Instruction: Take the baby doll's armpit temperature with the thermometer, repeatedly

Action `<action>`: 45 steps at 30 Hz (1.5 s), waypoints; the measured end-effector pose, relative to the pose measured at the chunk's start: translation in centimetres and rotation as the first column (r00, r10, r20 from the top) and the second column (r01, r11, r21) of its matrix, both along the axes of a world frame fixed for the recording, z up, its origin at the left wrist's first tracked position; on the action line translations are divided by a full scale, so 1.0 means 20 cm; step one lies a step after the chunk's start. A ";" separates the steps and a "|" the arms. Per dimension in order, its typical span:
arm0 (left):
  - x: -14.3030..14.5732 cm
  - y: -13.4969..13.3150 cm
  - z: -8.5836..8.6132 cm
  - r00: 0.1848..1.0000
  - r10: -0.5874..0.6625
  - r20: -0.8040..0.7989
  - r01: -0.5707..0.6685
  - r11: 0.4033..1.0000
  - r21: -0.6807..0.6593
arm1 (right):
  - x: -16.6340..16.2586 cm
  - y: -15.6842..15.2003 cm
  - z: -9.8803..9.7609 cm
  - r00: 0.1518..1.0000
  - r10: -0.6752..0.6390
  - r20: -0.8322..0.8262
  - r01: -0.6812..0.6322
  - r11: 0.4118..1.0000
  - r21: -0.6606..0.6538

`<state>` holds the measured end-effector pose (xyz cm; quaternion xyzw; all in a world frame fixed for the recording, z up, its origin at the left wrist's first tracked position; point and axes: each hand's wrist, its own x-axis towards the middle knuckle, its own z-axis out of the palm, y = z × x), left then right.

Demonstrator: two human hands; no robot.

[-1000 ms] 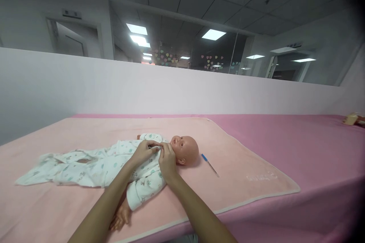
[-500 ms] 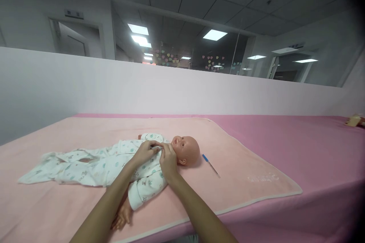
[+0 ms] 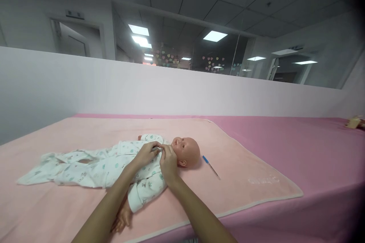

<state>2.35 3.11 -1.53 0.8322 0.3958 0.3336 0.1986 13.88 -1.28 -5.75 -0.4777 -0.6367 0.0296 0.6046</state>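
A baby doll [image 3: 190, 152] lies on its back with its head toward the right, dressed in a white patterned romper [image 3: 114, 165]. Over the upper chest, my left hand [image 3: 148, 152] pinches the romper's cloth near the collar. Close beside it, almost fingertip to fingertip, my right hand [image 3: 169, 159] pinches the same cloth just below the doll's chin. The bit of cloth or fastener between the fingers is hidden. One doll hand [image 3: 123, 218] sticks out of the near sleeve, under my left forearm.
A peach blanket [image 3: 242, 186] lies under the doll on a pink-covered table [image 3: 285, 140]. Right of the doll's head rests a thin stick with a blue end [image 3: 211, 166]. A white partition [image 3: 182, 91] rises behind; a yellowish object [image 3: 353, 123] sits at the far right.
Both hands stay at the collar with hardly any movement. The whole view has shifted very slightly.
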 end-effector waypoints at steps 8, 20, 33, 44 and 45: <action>-0.01 -0.01 0.00 1.000 -0.014 0.013 0.015 0.999 -0.041 | -0.01 0.02 -0.02 0.997 -0.072 -0.012 0.073 0.997 0.014; -0.01 -0.02 0.00 1.000 0.028 0.001 -0.028 0.999 -0.030 | 0.00 0.03 -0.01 0.997 -0.077 -0.018 0.076 0.995 -0.068; 0.03 -0.03 -0.01 0.992 0.077 -0.102 -0.067 0.993 0.093 | 0.00 0.02 -0.01 0.997 -0.024 -0.068 0.025 1.000 0.013; 0.02 -0.07 -0.02 0.988 0.101 -0.117 -0.084 0.986 0.148 | 0.00 0.03 0.00 0.995 -0.068 -0.067 0.067 0.998 -0.008; 0.01 -0.07 -0.02 0.989 0.109 -0.099 -0.093 0.984 0.152 | 0.00 0.03 0.00 0.995 -0.079 -0.061 0.078 0.997 -0.009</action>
